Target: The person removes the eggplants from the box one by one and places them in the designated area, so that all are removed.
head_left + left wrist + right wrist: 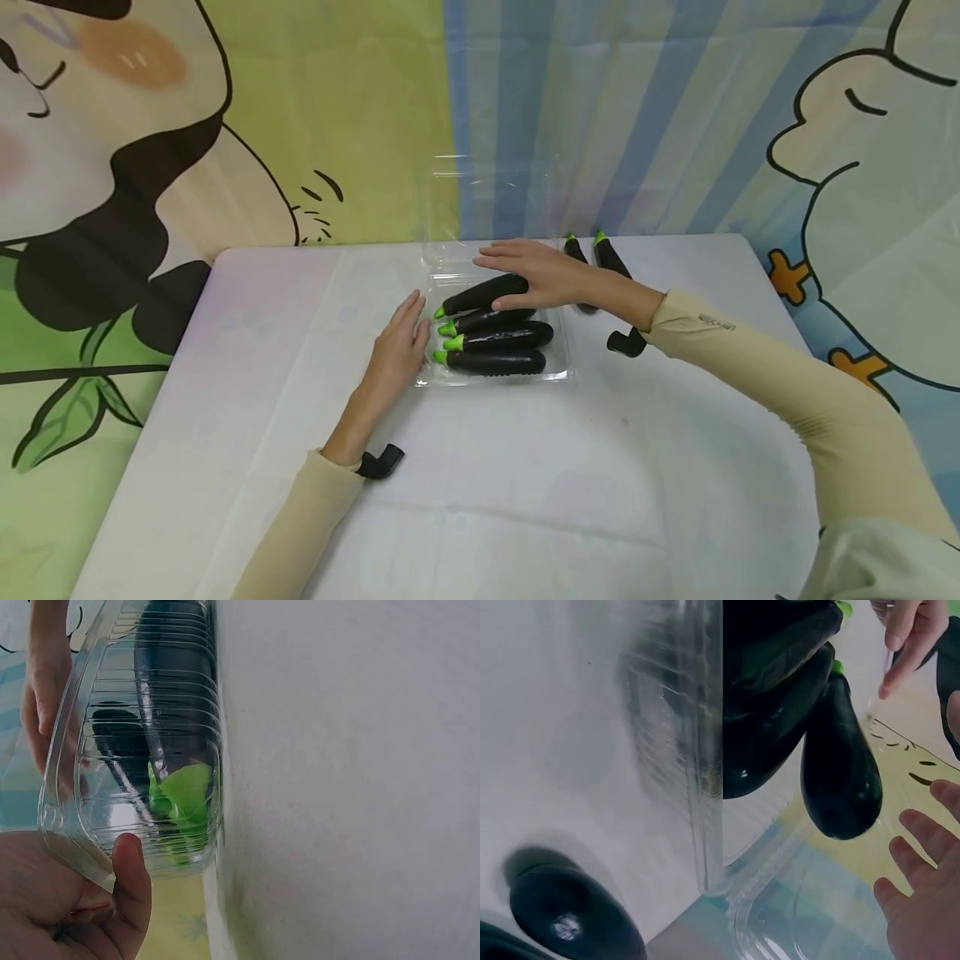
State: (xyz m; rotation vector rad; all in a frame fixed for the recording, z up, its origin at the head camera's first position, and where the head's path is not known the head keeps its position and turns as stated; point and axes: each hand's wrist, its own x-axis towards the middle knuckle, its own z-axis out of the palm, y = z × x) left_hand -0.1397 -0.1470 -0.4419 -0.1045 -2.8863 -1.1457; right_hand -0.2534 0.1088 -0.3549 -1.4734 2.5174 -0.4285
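Observation:
A clear plastic clamshell box [557,367] lies with its lid [487,208] raised at the back. Several dark eggplants [498,362] with green stem ends lie side by side in it, stems to the left. My left hand [397,354] rests along the box's left edge with fingers extended; in the left wrist view its thumb [133,877] is by the ribbed wall. Over the rearmost eggplant [483,294] reaches my right hand [551,273], fingers spread. The right wrist view shows the right hand's fingers [922,859] apart, with nothing between them.
Two more eggplants [611,257] lie on the white-covered table [525,483] to the right of the box, partly behind my right forearm. A printed cartoon curtain [375,108] stands behind the table. A black wrist mount [382,461] sticks out beside my left wrist.

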